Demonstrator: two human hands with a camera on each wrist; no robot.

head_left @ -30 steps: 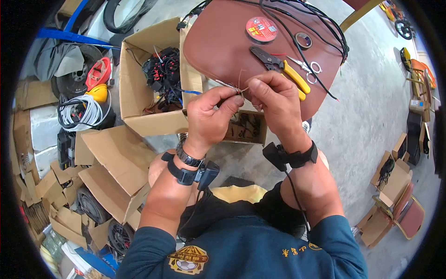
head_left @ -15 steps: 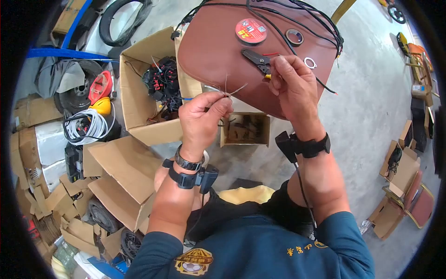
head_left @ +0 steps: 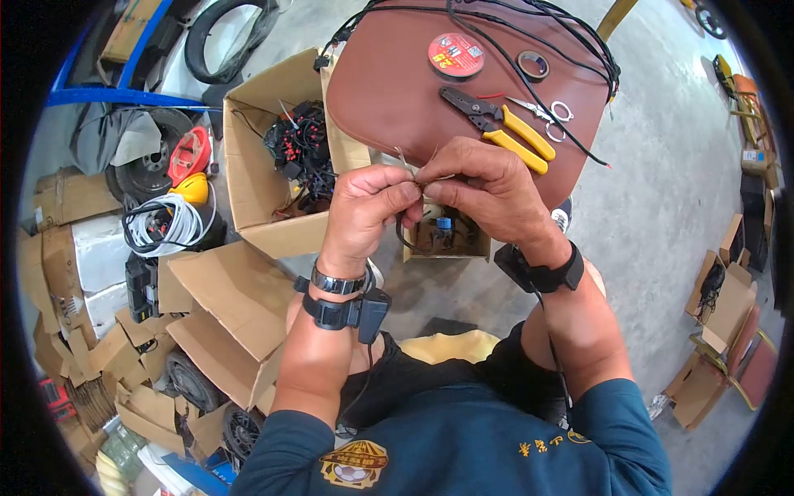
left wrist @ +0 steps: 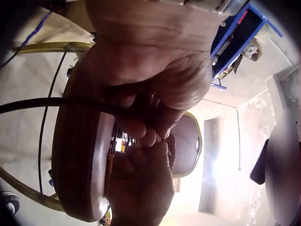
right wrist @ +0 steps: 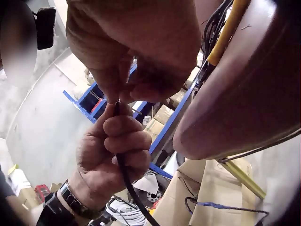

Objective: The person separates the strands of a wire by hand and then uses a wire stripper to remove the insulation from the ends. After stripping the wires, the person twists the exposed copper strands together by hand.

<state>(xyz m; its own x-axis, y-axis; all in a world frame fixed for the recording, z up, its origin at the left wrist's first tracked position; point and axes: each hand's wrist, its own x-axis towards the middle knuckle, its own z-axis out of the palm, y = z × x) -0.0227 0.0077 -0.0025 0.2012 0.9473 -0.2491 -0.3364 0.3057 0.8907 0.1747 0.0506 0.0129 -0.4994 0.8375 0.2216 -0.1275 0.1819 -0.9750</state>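
My left hand [head_left: 364,211] holds a black cable [right wrist: 128,181], which runs down through its curled fingers in the right wrist view. Thin bare wire strands [head_left: 400,155] stick up from the cable's end above the left fingertips. With thumb and forefinger, my right hand [head_left: 492,186] pinches at these strands, its fingertips meeting those of the left. The fingers hide most of the join. Just beyond the hands, wire-stripping pliers [head_left: 519,132] with yellow handles lie on the brown padded seat [head_left: 380,91], beside a pair of scissors [head_left: 538,111].
A red-labelled round reel [head_left: 456,55], a tape roll [head_left: 533,66] and long black cables [head_left: 571,45] also lie on the seat. At left stands a cardboard box [head_left: 248,178] of wiring. Below the hands is a small box [head_left: 475,242] with a blue-capped bottle [head_left: 444,226].
Half a second ago my right hand was away to the right over the pliers; it has come back to the strands at the left fingertips. The left hand keeps its hold on the cable.
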